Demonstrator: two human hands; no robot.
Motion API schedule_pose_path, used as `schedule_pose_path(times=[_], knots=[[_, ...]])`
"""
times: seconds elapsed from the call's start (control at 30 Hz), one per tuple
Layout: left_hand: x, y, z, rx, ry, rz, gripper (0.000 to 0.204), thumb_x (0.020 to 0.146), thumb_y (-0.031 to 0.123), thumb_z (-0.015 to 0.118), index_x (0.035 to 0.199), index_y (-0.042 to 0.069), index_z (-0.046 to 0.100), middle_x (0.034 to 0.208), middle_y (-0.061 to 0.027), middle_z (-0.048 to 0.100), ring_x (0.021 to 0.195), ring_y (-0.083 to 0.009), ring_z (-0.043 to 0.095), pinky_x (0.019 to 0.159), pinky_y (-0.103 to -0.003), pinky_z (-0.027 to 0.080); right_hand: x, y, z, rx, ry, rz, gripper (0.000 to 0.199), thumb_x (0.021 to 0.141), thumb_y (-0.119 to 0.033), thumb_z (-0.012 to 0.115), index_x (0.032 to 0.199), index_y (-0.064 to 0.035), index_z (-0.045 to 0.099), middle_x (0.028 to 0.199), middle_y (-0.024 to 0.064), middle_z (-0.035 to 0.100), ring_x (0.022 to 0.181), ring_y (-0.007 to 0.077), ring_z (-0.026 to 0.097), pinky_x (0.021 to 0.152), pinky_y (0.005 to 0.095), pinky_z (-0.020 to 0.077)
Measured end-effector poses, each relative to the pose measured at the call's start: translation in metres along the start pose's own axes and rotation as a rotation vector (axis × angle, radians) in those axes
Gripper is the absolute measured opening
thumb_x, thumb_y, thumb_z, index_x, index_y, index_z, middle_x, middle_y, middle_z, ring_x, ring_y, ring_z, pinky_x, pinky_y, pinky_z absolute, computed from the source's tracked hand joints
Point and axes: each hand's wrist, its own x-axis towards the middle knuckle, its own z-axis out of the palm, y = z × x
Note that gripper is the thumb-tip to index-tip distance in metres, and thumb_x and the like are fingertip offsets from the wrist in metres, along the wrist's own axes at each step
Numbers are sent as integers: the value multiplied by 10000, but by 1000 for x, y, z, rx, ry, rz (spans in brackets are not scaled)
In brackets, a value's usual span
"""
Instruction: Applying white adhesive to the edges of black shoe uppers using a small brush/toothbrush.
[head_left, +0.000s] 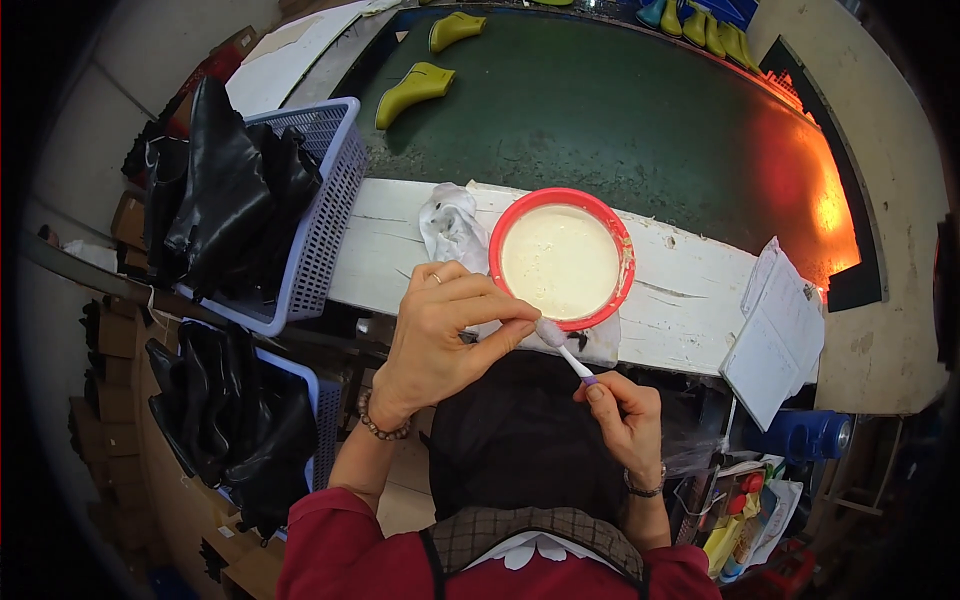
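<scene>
white bench behind diagonal brush, head forward-left

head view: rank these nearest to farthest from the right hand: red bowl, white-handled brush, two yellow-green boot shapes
1. White-handled brush: held in the right hand.
2. Red bowl: ahead, slightly left.
3. Lower yellow-green boot shape: well ahead and left, on the green surface.
4. Upper yellow-green boot shape: beyond it, near the picture's top edge.

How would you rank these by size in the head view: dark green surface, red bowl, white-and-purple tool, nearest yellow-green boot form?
1. Dark green surface
2. Red bowl
3. Nearest yellow-green boot form
4. White-and-purple tool, partly hidden
</scene>
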Motion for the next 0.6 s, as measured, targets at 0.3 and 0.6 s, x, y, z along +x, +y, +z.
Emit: schedule_pose_path(times=[0.3,0.6], knots=[[1,-10,14,183,68,177,161,717,82,790,828,146,692,739,70,603,753,-143,570,909,-381,399,2,-12,-11,-300,6,-145,102,954,-91,716,991,2,735,683,108,634,531,195,580,516,299,440],[-18,-30,-7,46,406,-153,67,766,-20,575,788,42,556,784,-62,566,698,-240,548,781,-357,425,7,-15,-6,-426,181,-311,128,903,-64,777,1004,3,735,708,94,634,554,208,593,518,313,452]])
